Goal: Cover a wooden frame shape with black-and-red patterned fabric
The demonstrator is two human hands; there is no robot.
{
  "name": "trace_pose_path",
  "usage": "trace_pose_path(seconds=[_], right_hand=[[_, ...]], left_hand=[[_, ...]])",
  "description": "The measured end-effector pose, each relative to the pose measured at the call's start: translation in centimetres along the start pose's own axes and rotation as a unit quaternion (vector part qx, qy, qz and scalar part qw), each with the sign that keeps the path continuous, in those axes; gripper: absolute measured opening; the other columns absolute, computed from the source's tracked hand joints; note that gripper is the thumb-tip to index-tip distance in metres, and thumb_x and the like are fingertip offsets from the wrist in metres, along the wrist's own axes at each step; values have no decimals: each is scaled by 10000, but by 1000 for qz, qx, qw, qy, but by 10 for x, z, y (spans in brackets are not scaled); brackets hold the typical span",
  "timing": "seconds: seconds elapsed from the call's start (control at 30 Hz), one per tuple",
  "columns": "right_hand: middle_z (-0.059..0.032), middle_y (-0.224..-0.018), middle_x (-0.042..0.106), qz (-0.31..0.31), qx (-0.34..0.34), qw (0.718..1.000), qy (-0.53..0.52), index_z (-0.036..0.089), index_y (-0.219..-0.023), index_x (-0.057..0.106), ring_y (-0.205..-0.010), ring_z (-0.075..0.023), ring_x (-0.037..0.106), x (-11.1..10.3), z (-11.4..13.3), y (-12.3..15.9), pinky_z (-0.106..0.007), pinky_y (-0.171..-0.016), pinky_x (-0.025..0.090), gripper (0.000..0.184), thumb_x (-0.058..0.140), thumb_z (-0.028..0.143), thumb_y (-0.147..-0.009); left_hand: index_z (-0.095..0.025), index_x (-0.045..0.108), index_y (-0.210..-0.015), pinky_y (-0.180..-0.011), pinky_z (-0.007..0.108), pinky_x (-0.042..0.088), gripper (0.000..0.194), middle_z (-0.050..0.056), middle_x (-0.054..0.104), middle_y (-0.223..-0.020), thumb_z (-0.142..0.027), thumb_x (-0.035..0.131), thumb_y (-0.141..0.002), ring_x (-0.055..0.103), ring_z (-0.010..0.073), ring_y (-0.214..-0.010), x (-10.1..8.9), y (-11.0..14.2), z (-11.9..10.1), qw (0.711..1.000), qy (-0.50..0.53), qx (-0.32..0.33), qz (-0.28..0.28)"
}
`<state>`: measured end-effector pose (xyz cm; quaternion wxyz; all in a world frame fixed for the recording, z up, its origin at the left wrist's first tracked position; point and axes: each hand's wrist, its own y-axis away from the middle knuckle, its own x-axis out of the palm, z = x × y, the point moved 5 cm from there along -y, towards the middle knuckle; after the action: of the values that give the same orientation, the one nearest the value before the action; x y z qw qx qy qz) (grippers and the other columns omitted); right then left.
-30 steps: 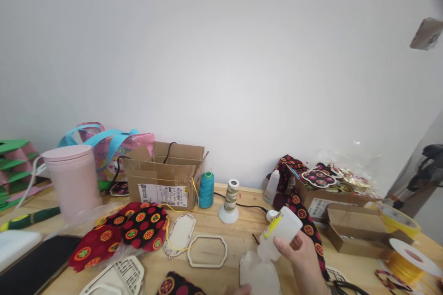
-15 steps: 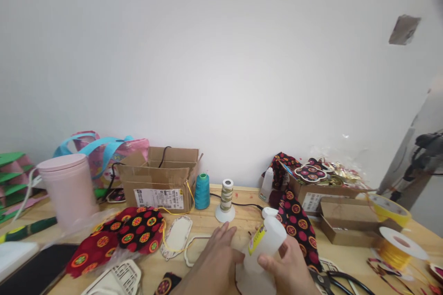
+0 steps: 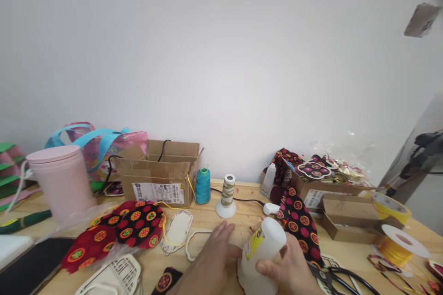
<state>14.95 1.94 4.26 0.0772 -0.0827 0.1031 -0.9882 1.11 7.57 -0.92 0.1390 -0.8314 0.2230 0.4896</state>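
My right hand [image 3: 284, 262] is wrapped round a white plastic bottle [image 3: 258, 262] with a yellow label, which is tipped with its base up and its lower end near the table. My left hand [image 3: 214, 253] lies just left of the bottle, fingers stretched forward and palm down. Under the bottle shows the edge of a pale flat piece, mostly hidden. Beyond my left fingers lies a thin pale frame [image 3: 189, 251]. A scrap of black patterned fabric [image 3: 166, 281] rests left of my left wrist.
Black-handled scissors [image 3: 332, 276] lie at the right, near a spool of yellow cord [image 3: 398, 249]. Thread cones [image 3: 203, 187], an open cardboard box [image 3: 159, 179] and a small bottle [image 3: 268, 180] stand by the wall. Red and black fabric [image 3: 138, 223] and a pink canister [image 3: 62, 189] are left.
The view has shifted slightly, moving background things a little. My right hand keeps its hold on the tipped bottle; my left hand stays beside it, almost unmoved.
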Motion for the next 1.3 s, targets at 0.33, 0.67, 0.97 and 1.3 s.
trace_pose_path(seconds=[0.33, 0.67, 0.97, 1.3], right_hand=[[-33, -705, 614, 40, 1, 999, 6, 168, -804, 607, -644, -201, 564, 0, 0, -2, -292, -582, 467, 402, 758, 375, -494], [-21, -736, 605, 81, -4, 996, 38, 186, -809, 612, -669, -187, 547, 1, 13, 0, -276, -616, 454, 420, 764, 404, -484], [-25, -741, 624, 66, 0, 997, 27, 179, -831, 609, -676, -190, 560, 1, 14, -1, -270, -599, 452, 480, 777, 419, -450], [-23, -756, 632, 74, 0, 997, 23, 181, -839, 598, -683, -188, 558, -1, 11, 1, -261, -588, 455, 462, 776, 392, -468]], left_hand=[[-243, 641, -967, -980, 449, 252, 428, 72, 449, -1290, -285, 586, -544, 289, 300, -1224, -1, 3, 1, 999, 41, -26, 7], [-238, 680, -874, -959, 494, 279, 299, 87, 455, -1283, -271, 601, -588, 309, 334, -1208, 1, 3, 0, 999, 39, -5, -4], [-328, 670, -872, -956, 515, 251, 347, 59, 377, -1333, -205, 650, -548, 247, 343, -1224, -3, 10, -6, 999, -3, 49, 4], [-250, 640, -970, -982, 496, 228, 445, 101, 328, -1359, -127, 617, -543, 205, 338, -1242, -15, 23, -20, 997, -25, 57, 37]])
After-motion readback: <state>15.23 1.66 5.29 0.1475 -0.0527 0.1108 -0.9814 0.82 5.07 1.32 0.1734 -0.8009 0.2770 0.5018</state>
